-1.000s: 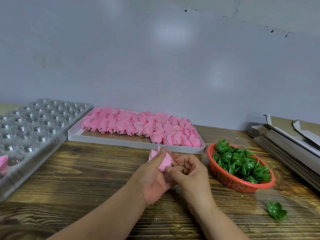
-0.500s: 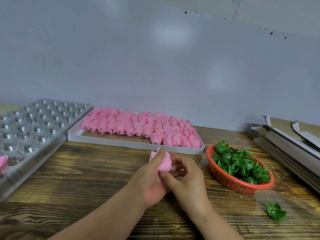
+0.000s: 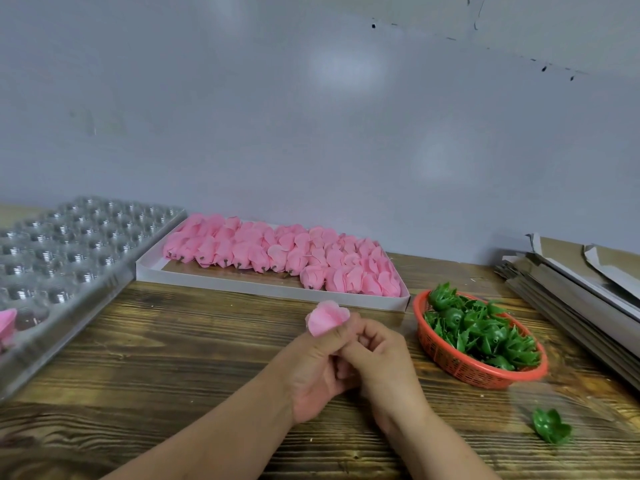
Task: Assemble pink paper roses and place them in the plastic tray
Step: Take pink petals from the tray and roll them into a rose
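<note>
My left hand (image 3: 317,367) holds a pink paper rose (image 3: 325,318) above the wooden table, its petals poking out over my fingers. My right hand (image 3: 384,358) is pressed against the left with its fingers curled at the rose's underside; what they pinch is hidden. A white flat box (image 3: 263,291) behind holds several rows of pink rose heads (image 3: 277,254). A clear plastic tray (image 3: 69,258) with many round cells lies at the left; one pink rose (image 3: 7,323) sits in a near cell.
An orange basket (image 3: 464,367) full of green plastic calyxes (image 3: 481,329) stands right of my hands. One loose green calyx (image 3: 550,426) lies on the table at the front right. A stack of flat cardboard (image 3: 581,289) fills the far right. A grey wall is behind.
Both hands have stayed in place while the rose has turned between them. Its petals now stick up above my left fingers, and my right fingers have curled in closer under it.
</note>
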`<state>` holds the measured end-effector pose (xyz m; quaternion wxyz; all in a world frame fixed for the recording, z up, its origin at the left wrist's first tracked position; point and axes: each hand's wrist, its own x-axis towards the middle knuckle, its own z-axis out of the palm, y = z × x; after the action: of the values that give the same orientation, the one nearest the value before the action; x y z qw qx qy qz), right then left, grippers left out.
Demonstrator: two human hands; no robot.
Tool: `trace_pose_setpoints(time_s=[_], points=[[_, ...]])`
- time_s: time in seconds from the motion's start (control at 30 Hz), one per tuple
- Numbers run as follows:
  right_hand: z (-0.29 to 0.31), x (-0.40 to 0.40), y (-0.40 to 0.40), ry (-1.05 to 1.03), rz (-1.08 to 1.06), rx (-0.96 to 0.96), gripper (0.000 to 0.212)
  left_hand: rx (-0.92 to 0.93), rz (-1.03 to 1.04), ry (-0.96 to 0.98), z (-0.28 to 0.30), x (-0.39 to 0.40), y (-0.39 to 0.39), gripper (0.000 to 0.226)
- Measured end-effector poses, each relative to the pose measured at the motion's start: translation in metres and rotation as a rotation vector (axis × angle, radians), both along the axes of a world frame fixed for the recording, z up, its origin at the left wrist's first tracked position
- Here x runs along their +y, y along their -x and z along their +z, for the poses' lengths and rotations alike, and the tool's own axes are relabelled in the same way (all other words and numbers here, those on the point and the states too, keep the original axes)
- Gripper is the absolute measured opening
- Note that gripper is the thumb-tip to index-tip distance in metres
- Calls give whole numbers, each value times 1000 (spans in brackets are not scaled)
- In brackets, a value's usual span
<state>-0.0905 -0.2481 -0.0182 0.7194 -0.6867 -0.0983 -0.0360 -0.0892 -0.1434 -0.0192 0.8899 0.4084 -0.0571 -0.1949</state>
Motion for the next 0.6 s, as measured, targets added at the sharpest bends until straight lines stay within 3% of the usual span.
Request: trace_pose_setpoints(time_s=[0.1, 0.2, 0.37, 0.6], points=[[2, -1, -1, -82, 101, 108, 5, 61, 39, 33, 0, -1, 2, 45], [2, -7, -5, -139, 185, 160, 13, 78, 10, 57, -3, -4, 5, 70], [6, -15, -7, -131, 245, 262, 45, 58, -51, -30, -5, -7, 10, 45], [7, -12, -7, -117, 217, 338, 20, 35, 49, -46, -4, -2, -1, 53]])
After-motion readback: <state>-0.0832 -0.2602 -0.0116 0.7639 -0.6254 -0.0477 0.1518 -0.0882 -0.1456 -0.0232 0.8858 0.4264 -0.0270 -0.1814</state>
